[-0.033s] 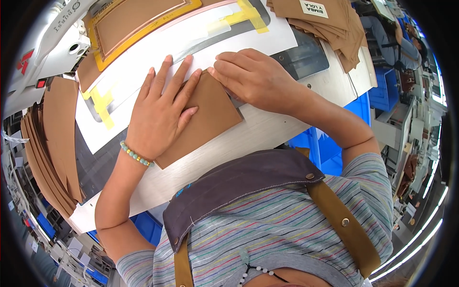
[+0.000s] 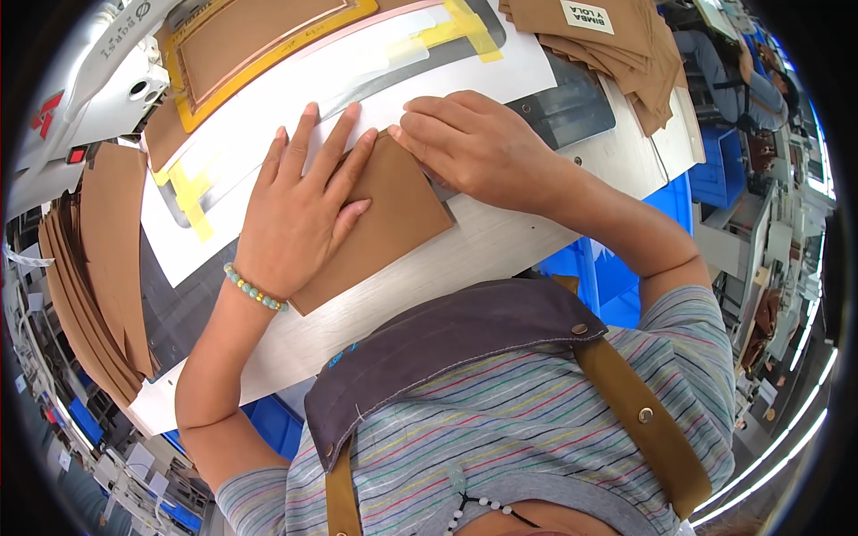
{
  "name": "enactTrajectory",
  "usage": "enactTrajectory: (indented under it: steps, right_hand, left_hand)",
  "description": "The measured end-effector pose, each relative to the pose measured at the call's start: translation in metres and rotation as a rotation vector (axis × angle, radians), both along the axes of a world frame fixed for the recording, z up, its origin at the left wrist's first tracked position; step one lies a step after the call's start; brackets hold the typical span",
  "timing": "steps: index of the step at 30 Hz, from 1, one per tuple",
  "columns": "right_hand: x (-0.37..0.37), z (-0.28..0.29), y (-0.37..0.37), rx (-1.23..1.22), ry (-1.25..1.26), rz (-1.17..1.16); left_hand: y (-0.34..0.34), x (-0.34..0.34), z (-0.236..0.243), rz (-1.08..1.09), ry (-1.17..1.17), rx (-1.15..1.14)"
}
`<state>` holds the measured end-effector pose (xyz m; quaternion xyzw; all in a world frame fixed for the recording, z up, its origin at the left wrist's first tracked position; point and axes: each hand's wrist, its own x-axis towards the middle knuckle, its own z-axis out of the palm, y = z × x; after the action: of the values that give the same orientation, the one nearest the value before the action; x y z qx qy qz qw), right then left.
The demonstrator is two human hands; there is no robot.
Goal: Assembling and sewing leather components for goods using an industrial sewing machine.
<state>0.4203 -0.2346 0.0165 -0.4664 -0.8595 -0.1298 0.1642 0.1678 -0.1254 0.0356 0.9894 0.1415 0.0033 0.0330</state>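
Observation:
A flat brown panel [image 2: 384,210], leather-like, lies on the near part of the worktable, its far edge over a white sheet [image 2: 201,246]. My left hand [image 2: 304,196] rests flat across its left part, fingers spread toward the far edge, thumb on the panel. At the panel's far right corner, my right hand [image 2: 478,147] is closed, thumb and fingertips pinched together. What lies between those fingertips, if not the corner itself, is hidden. Yellow tape [image 2: 189,192] holds the white sheet's left side, and more yellow tape [image 2: 474,31] lies at its far right.
Brown panels are stacked at the left [image 2: 112,250] and far right [image 2: 608,45]. A yellow frame [image 2: 183,94] stands at the back beside a white machine [image 2: 116,89]. Blue bins [image 2: 617,277] sit below the table's right edge. A seated person [image 2: 746,85] is at the far right.
My left hand's fingers have shifted very slightly to the left. The panel and my right hand look the same.

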Motion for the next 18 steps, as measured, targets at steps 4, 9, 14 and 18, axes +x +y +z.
enactTrajectory:
  steps: [4,9,14,18]
  right_hand:
    - [-0.002,-0.001,0.001,0.043,0.032,-0.012]
    - [0.0,-0.01,0.0,0.088,0.124,-0.059]
    - [0.018,-0.003,-0.005,-0.002,0.325,-0.17]
    - [0.017,0.007,-0.001,-0.093,0.558,-0.239]
  left_hand:
    - [-0.003,0.001,0.0,0.022,0.068,0.104]
    - [-0.009,-0.001,-0.008,0.067,-0.013,0.121]
    - [-0.009,-0.011,-0.007,0.041,-0.223,-0.069]
    - [-0.007,-0.014,-0.001,0.228,-0.392,-0.287]
